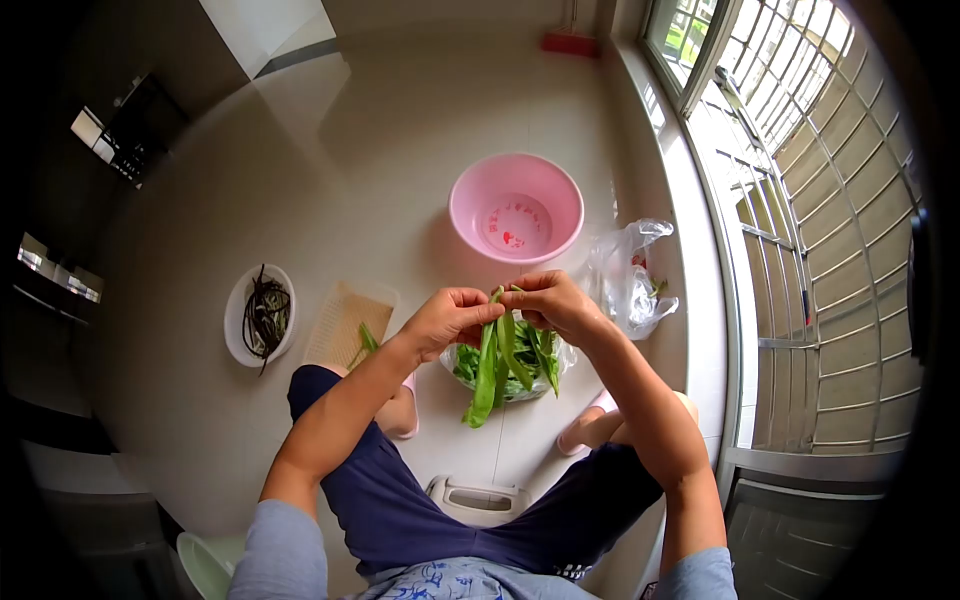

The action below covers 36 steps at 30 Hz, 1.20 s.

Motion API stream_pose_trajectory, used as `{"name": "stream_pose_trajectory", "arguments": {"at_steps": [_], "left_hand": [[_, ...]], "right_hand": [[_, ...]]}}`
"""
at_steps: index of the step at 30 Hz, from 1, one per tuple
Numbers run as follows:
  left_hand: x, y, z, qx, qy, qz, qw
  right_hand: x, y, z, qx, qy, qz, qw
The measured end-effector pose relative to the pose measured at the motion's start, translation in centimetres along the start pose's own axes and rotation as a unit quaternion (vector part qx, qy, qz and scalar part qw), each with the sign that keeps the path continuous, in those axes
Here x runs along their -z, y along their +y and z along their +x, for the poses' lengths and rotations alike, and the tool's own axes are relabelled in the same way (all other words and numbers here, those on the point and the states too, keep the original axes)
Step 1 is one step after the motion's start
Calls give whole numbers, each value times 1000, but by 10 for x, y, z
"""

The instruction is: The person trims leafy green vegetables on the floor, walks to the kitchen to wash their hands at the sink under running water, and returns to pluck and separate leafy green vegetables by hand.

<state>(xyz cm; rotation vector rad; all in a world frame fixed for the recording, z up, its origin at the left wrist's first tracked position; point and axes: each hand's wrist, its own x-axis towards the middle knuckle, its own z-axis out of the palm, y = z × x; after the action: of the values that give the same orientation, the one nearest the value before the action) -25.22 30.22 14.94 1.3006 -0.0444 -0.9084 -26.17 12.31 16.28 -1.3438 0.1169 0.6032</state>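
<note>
Up close together over the greens [548, 372], both hands work at the leaves [484, 385]. The left hand [443, 322] pinches their top end between thumb and fingers [465, 297], and the right hand [553, 300] has its own fingertips closed on that end too, just beside the left's. From those fingers the leaves hang down, long and limp, their lower ends well below the grip and in front of the greens, which sit between the feet. Just beyond the hands, a pink basin [472, 213] stands on the floor [380, 190], with a clear bag [622, 283] to its right. Off to the left lie a tray [335, 322] with a few green pieces and a white bowl [234, 322] of dark, stringy strands [264, 312].
</note>
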Motion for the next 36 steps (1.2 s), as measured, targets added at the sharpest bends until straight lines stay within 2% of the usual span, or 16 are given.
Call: {"name": "stream_pose_trajectory", "arguments": {"at_steps": [2, 5, 11, 16, 18, 21, 25, 27, 29, 30, 32, 33, 35, 36], "left_hand": [[4, 7, -4, 34, -14, -11, 999], [13, 5, -5, 35, -26, -30, 999], [21, -1, -5, 43, -5, -35, 998], [25, -1, -10, 22, -50, -61, 997], [24, 1, -13, 22, -72, -53, 996], [24, 2, -17, 37, -81, -44, 995], [26, 3, -19, 54, -136, -72, 987], [28, 1, -19, 54, -150, -91, 983], [29, 0, -19, 36, -99, -115, 988], [29, 0, -17, 34, -101, -114, 988], [30, -1, -15, 6, -41, -110, 993], [29, -4, -13, 5, -41, -110, 993], [23, -11, -8, -57, 8, -96, 994], [17, -9, -9, -47, -4, -97, 994]], "right_hand": [[1, 1, 6, -18, -21, 25, 999], [-4, 5, 15, -39, -43, 50, 997], [-12, 1, 18, -36, -68, 10, 997], [-8, -2, 14, -9, -97, -36, 995], [-4, 0, 14, 10, -197, -32, 980], [-3, 0, 12, -12, -245, -22, 969], [-1, -3, 9, -21, -254, -23, 967], [4, -2, 10, -29, -253, 28, 967], [4, -3, 10, -12, -233, 56, 971], [4, -3, 11, -18, -208, 66, 976], [0, -4, 11, -26, -142, 54, 988], [-2, -3, 11, -26, -142, 54, 988], [-6, 0, 12, -20, -112, 29, 993], [-8, 2, 14, -19, -110, 44, 993]]}}
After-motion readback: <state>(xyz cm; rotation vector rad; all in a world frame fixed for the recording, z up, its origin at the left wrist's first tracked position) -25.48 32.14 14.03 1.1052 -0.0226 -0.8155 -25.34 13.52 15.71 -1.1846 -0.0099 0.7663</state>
